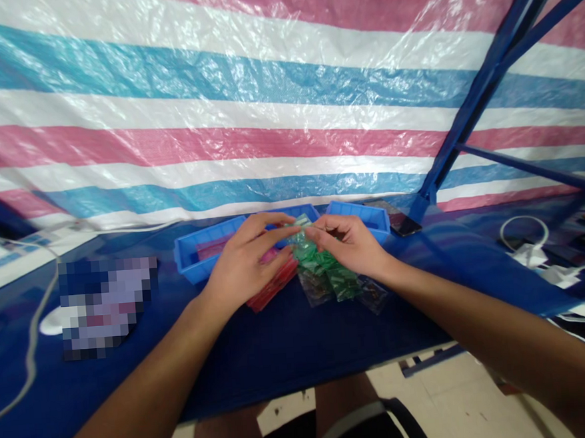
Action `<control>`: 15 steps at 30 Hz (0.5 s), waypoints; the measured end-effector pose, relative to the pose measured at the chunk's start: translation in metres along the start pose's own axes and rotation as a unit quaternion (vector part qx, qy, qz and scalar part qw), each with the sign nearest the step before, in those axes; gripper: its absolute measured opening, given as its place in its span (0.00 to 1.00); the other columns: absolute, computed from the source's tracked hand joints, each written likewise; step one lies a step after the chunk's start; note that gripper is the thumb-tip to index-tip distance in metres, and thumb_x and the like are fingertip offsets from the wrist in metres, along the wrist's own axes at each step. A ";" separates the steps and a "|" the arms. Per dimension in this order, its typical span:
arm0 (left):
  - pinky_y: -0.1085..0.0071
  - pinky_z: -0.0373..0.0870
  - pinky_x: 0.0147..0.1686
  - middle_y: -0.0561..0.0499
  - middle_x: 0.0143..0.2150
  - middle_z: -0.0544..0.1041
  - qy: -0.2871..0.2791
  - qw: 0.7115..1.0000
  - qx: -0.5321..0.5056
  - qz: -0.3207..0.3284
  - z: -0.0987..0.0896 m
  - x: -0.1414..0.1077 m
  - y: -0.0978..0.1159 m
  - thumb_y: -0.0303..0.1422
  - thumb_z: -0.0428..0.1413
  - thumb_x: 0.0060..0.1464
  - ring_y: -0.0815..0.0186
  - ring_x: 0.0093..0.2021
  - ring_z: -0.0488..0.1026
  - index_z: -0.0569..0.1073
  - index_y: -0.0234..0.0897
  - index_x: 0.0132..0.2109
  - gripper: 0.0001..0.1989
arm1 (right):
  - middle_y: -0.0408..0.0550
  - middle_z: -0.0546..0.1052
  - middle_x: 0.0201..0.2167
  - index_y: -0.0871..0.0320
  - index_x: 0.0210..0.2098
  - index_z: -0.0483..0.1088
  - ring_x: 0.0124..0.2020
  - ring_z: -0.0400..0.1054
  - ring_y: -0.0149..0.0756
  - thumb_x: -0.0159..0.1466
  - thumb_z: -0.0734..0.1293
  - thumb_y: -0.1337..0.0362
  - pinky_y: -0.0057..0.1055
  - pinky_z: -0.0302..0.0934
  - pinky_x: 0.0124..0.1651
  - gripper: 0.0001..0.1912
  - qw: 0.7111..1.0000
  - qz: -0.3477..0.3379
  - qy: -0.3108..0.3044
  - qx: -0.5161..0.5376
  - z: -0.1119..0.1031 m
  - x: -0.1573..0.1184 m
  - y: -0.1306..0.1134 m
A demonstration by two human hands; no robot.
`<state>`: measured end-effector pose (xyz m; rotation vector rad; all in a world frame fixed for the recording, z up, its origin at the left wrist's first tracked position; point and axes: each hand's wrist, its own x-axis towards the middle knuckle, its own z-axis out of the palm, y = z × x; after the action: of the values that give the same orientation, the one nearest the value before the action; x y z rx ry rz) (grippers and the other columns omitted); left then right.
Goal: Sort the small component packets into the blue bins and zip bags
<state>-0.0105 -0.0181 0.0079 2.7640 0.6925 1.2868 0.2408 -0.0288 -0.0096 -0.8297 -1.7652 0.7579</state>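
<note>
Over the table's middle, my left hand (248, 259) has its fingers stretched and apart, the index fingertip meeting my right fingertips at a small green plastic packet (302, 239). My right hand (349, 242) pinches at that packet between thumb and fingers; its exact edge is hidden. Below my hands lie more green packets (344, 283) and clear packets with dark contents (317, 289). Red packets (267, 293) form a pile under my left hand, with something pink showing beside the thumb.
Three blue bins stand behind my hands: a left bin (188, 269) with reddish packets, a middle bin (312, 211) and a right bin (380, 221). A phone-like dark object (406, 226) lies right. White cables (530, 256) sit far right; a blurred-out item (111, 308) lies left.
</note>
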 end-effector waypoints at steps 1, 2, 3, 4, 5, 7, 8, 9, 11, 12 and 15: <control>0.57 0.78 0.62 0.44 0.60 0.83 0.008 1.000 0.000 -0.013 0.001 0.000 0.000 0.35 0.59 0.74 0.56 0.59 0.81 0.82 0.44 0.60 0.13 | 0.43 0.73 0.28 0.55 0.31 0.73 0.29 0.63 0.35 0.74 0.70 0.40 0.34 0.58 0.34 0.26 1.000 -0.009 0.001 -0.017 0.000 -0.001 -0.001; 0.58 0.79 0.60 0.45 0.56 0.85 0.017 0.999 0.002 -0.032 0.001 -0.001 0.000 0.36 0.58 0.74 0.57 0.56 0.83 0.82 0.42 0.58 0.12 | 0.44 0.74 0.29 0.55 0.32 0.73 0.31 0.65 0.35 0.75 0.68 0.41 0.34 0.59 0.36 0.26 0.999 -0.019 0.005 -0.035 -0.001 -0.001 -0.001; 0.60 0.80 0.57 0.45 0.53 0.86 0.028 0.998 0.004 -0.056 0.002 -0.001 0.000 0.37 0.58 0.74 0.58 0.52 0.84 0.83 0.41 0.56 0.11 | 0.44 0.76 0.31 0.55 0.34 0.74 0.32 0.67 0.36 0.77 0.66 0.42 0.35 0.61 0.38 0.25 0.998 -0.031 0.012 -0.053 -0.001 -0.002 -0.002; 0.61 0.80 0.53 0.46 0.50 0.86 0.043 0.996 0.003 -0.083 0.003 -0.002 0.000 0.39 0.60 0.73 0.59 0.48 0.84 0.83 0.40 0.54 0.11 | 0.45 0.77 0.33 0.54 0.38 0.74 0.35 0.69 0.38 0.79 0.64 0.44 0.36 0.63 0.41 0.23 0.997 -0.044 0.020 -0.067 -0.002 -0.002 -0.002; 0.63 0.81 0.50 0.47 0.47 0.86 0.060 0.992 -0.004 -0.113 0.005 -0.002 0.000 0.41 0.62 0.72 0.60 0.44 0.84 0.82 0.40 0.54 0.11 | 0.46 0.78 0.37 0.54 0.42 0.74 0.37 0.71 0.39 0.80 0.62 0.46 0.37 0.64 0.44 0.20 0.995 -0.059 0.029 -0.077 -0.002 -0.003 -0.003; 0.65 0.81 0.45 0.49 0.43 0.86 0.089 0.980 -0.042 -0.172 0.007 -0.002 -0.002 0.43 0.65 0.69 0.61 0.39 0.84 0.79 0.40 0.57 0.15 | 0.49 0.79 0.43 0.53 0.49 0.73 0.43 0.74 0.40 0.82 0.59 0.50 0.39 0.66 0.50 0.16 0.992 -0.083 0.039 -0.092 -0.002 -0.004 -0.004; 0.65 0.80 0.44 0.50 0.42 0.86 0.101 0.973 -0.067 -0.196 0.008 -0.002 -0.004 0.43 0.65 0.68 0.62 0.38 0.84 0.76 0.41 0.59 0.18 | 0.50 0.79 0.45 0.53 0.51 0.72 0.45 0.74 0.41 0.83 0.59 0.52 0.39 0.66 0.52 0.15 0.990 -0.092 0.038 -0.101 -0.002 -0.004 -0.005; 0.66 0.80 0.44 0.51 0.42 0.85 0.109 0.967 -0.088 -0.214 0.009 -0.003 -0.006 0.43 0.65 0.68 0.62 0.38 0.84 0.73 0.42 0.61 0.20 | 0.50 0.79 0.46 0.53 0.52 0.72 0.46 0.74 0.41 0.83 0.58 0.53 0.40 0.66 0.53 0.14 0.988 -0.102 0.033 -0.112 -0.002 -0.004 -0.006; 0.66 0.80 0.44 0.52 0.41 0.85 0.121 0.958 -0.101 -0.238 0.008 -0.003 -0.012 0.41 0.63 0.69 0.62 0.39 0.84 0.68 0.42 0.62 0.21 | 0.51 0.78 0.47 0.53 0.52 0.72 0.48 0.74 0.42 0.83 0.58 0.55 0.40 0.66 0.55 0.13 0.982 -0.124 0.020 -0.140 -0.002 -0.003 -0.006; 0.66 0.80 0.44 0.52 0.40 0.84 0.120 0.958 -0.087 -0.244 0.007 -0.004 -0.015 0.40 0.62 0.69 0.62 0.39 0.84 0.69 0.42 0.60 0.18 | 0.51 0.78 0.47 0.53 0.52 0.72 0.49 0.74 0.43 0.83 0.58 0.56 0.41 0.66 0.55 0.13 0.979 -0.134 0.013 -0.152 -0.002 -0.003 -0.006; 0.60 0.80 0.50 0.47 0.43 0.85 0.080 0.970 0.014 -0.231 0.004 -0.004 -0.023 0.36 0.57 0.70 0.58 0.43 0.84 0.75 0.39 0.52 0.08 | 0.52 0.78 0.47 0.53 0.55 0.72 0.48 0.74 0.43 0.82 0.61 0.57 0.41 0.67 0.54 0.11 0.973 -0.153 0.002 -0.175 -0.002 -0.003 -0.004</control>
<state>-0.0185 0.0014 -0.0027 2.3240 1.2768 1.3964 0.2426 -0.0329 -0.0070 -0.7585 -1.9947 0.2426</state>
